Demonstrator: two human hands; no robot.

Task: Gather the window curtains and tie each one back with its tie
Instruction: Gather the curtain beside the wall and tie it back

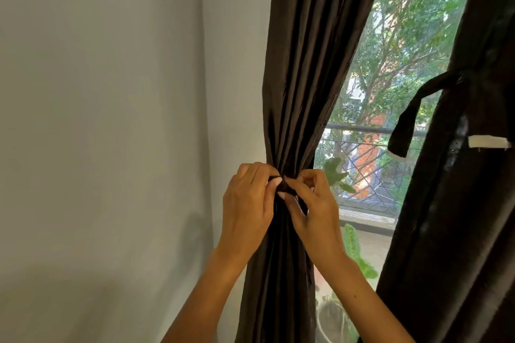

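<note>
While the left curtain [301, 69] is hanging vertically, bunched narrow at mid-height beside the wall [111, 120], the left hand [246, 203] and right hand [309, 203] are both pinching its dark tie [285, 188] there, fingers curled. Right curtain [459, 203] is hanging bunched, its tie [409, 117] dangling downward.

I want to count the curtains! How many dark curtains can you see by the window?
2. The left curtain hangs beside the wall, bunched where both hands pinch its tie. The right curtain hangs at the picture's right edge, its tie dangling loose. More may hang out of view.

Head view, close (facing window [390, 92])
</note>
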